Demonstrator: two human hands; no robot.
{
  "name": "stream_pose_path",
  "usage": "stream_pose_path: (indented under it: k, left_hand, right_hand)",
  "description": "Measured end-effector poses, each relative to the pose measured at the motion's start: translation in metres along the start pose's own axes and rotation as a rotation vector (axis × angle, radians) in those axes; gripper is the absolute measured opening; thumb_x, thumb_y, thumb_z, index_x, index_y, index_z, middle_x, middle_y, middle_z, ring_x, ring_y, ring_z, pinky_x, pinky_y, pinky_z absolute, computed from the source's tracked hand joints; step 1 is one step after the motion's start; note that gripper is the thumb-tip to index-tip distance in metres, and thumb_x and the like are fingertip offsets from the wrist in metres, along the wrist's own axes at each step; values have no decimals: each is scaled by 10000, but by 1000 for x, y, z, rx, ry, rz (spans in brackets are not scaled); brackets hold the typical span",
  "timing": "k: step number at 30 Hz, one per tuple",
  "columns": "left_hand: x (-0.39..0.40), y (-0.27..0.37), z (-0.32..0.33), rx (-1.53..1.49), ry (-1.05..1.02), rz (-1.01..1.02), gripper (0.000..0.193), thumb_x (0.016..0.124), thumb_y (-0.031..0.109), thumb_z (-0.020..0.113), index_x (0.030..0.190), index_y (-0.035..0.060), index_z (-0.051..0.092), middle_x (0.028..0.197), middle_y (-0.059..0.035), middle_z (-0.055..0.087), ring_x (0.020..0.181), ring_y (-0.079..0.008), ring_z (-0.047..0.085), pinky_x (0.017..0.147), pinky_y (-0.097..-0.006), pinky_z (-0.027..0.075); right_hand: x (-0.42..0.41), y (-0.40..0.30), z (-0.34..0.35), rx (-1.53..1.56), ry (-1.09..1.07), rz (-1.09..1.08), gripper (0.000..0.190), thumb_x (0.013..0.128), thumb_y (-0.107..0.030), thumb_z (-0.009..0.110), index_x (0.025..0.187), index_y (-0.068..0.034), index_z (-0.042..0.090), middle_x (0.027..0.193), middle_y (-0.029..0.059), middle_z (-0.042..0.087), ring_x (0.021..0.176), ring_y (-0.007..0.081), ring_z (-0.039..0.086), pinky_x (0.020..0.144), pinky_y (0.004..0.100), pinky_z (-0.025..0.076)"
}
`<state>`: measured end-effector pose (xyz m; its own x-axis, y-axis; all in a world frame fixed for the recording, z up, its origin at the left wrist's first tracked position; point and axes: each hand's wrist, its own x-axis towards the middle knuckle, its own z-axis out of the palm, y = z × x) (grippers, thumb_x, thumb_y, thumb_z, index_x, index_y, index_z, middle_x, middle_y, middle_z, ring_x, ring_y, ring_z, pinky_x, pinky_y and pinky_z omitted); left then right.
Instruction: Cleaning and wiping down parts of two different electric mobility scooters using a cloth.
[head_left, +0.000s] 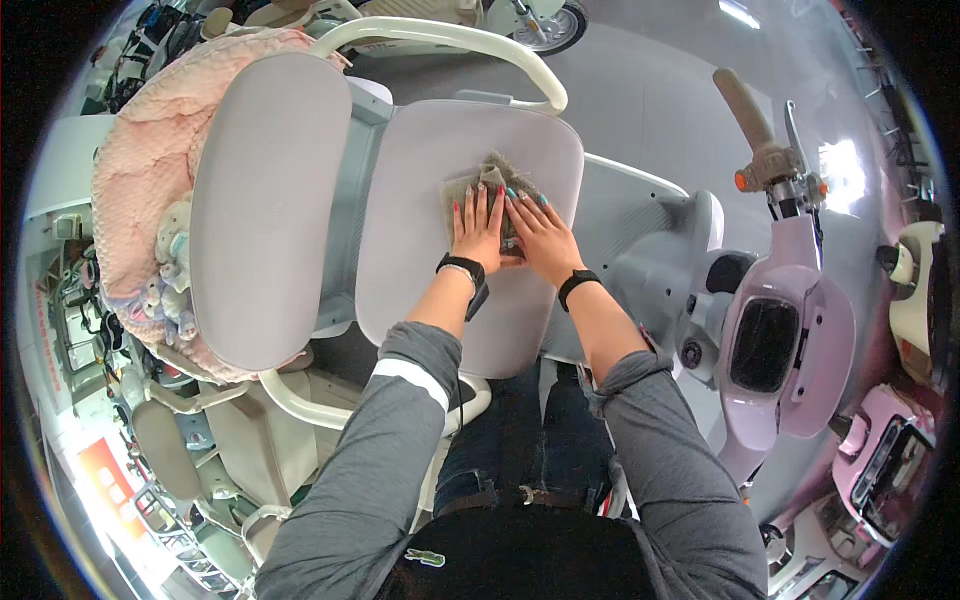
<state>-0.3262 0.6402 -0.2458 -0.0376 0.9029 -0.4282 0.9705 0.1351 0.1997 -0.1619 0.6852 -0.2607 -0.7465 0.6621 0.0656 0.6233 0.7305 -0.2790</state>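
Both my hands rest flat on a folded grey-brown cloth (506, 171), holding it against the pale lilac-grey seat pad (412, 195) of an electric scooter. My left hand (478, 241) lies on the cloth's left part, its fingers pointing away from me. Angled in beside it, my right hand (546, 241) covers the right part, with the thumbs close together. Much of the cloth is hidden under the palms and fingers. A second, similar pad (270, 210) stands to the left, across a grey plastic gap (356, 195).
Cream tubular rails (450, 31) loop beside the seat. Behind the left pad is a pink quilted liner (154, 150) with plush toys (174, 255). To the right are the grey footboard (626, 225), lilac front body (750, 420) and handlebar grip (742, 109). Other scooters (889, 457) stand around.
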Motion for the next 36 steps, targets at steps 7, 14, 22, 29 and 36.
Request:
stream_pose_path:
  k: [7,14,22,29,36]
  left_hand:
    - [40,2,-22,93,-142,-9,1490,589,792,758,1590,106,-105,1644,-226,-113,1512,-437,-121,1202,-600,-42]
    - [46,-1,-28,69,-156,-1,1510,565,804,763,1589,89,-84,1637,-254,-102,1506,-462,-111,1186,-636,-28]
    - [73,3,-52,34,-17,45,1447,610,696,817,1594,111,-67,1654,-207,6,1531,-391,-16,1215,-586,13]
    - [124,-9,-37,9,278,24,1430,620,679,816,1587,46,-26,1649,-213,48,1531,-384,35,1223,-566,71]
    - [121,3,-54,-30,110,36,1412,589,695,824,1596,84,46,1654,-204,5,1529,-405,4,1209,-598,46]
  right_hand:
    - [25,26,1,-5,-24,-27,671,962,-287,579,1552,-107,315,1573,29,388,1476,174,309,1219,403,244]
    - [31,30,-3,11,-20,-57,645,962,-280,568,1535,-87,342,1571,47,393,1468,176,326,1214,397,253]
    - [59,53,0,-28,7,-49,605,972,-223,533,1529,-74,350,1553,64,419,1466,191,336,1214,404,255]
    - [96,80,-6,-107,-8,172,600,975,-174,478,1537,-44,314,1593,78,350,1505,217,257,1227,410,220]
    - [88,92,-8,-2,-38,167,623,984,-229,425,1568,-84,263,1632,74,260,1522,218,197,1242,416,174]
